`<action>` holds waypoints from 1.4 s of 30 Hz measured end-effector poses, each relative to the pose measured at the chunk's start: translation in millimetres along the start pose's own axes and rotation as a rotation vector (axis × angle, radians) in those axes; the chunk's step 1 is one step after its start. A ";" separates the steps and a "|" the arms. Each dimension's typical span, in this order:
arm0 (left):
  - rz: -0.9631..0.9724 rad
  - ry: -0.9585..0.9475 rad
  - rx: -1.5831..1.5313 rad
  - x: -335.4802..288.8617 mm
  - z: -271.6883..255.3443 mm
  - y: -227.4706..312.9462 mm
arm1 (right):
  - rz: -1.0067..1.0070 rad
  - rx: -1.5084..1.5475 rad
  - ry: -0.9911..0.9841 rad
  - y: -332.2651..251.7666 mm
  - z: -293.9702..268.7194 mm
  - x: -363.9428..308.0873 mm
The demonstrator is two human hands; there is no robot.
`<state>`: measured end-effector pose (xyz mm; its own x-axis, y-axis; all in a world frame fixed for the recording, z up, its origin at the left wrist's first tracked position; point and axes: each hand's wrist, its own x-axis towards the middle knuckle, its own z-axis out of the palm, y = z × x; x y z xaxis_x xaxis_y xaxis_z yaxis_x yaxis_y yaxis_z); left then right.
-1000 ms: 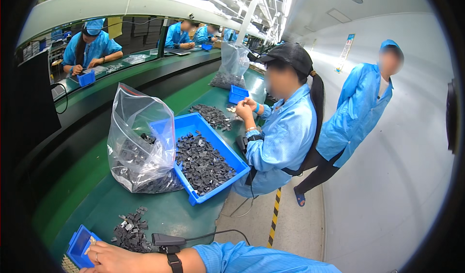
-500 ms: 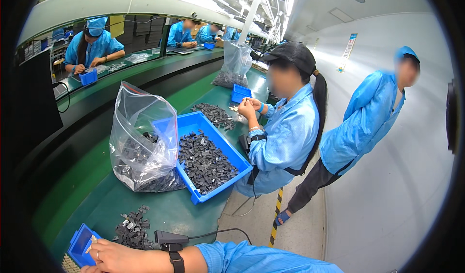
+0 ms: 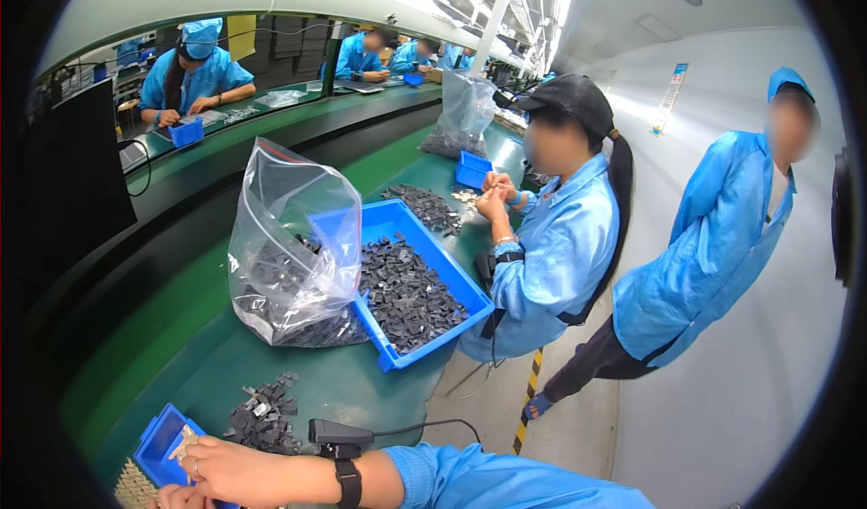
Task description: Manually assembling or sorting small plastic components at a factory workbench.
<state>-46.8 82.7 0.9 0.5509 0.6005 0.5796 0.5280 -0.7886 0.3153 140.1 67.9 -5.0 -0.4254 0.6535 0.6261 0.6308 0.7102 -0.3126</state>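
Observation:
At the lower left, my right hand (image 3: 237,470) reaches over a small blue bin (image 3: 161,438), its fingers bent and closed on a small beige part (image 3: 184,443). A ring is on one finger, and a black strap (image 3: 347,480) with a dark box-shaped device (image 3: 340,433) sits at the wrist. My left hand (image 3: 183,498) shows only partly at the bottom edge, close below the right one, with curled fingers; what they hold is hidden. Beside the bin lie a loose pile of small black plastic parts (image 3: 264,416) and several beige parts (image 3: 134,486) in rows.
A large blue tray (image 3: 437,347) full of black parts and a clear plastic bag (image 3: 291,204) stand on the green table (image 3: 194,357). A co-worker (image 3: 569,229) handles something small at the right edge. Another person (image 3: 704,238) stands by the wall; several work across the line.
The whole scene has shifted right in the view, as my head turned. Slightly more of my left hand shows at the bottom. My right hand stays at the small blue bin.

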 end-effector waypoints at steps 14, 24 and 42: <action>-0.202 0.040 -0.140 -7.0 6.9 -2.3 | 0.140 0.136 -0.168 -3.1 1.4 -4.2; -0.230 0.054 -0.283 -4.5 5.6 -3.3 | 0.161 0.278 -0.033 -3.0 -3.1 -0.8; -0.238 0.118 -0.329 -10.5 10.4 -6.0 | 0.180 0.250 -0.007 -6.6 2.8 0.9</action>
<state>-49.1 82.6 -14.8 0.3505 0.7668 0.5377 0.3864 -0.6414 0.6628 133.8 64.5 -4.4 -0.3261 0.7761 0.5398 0.5175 0.6244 -0.5851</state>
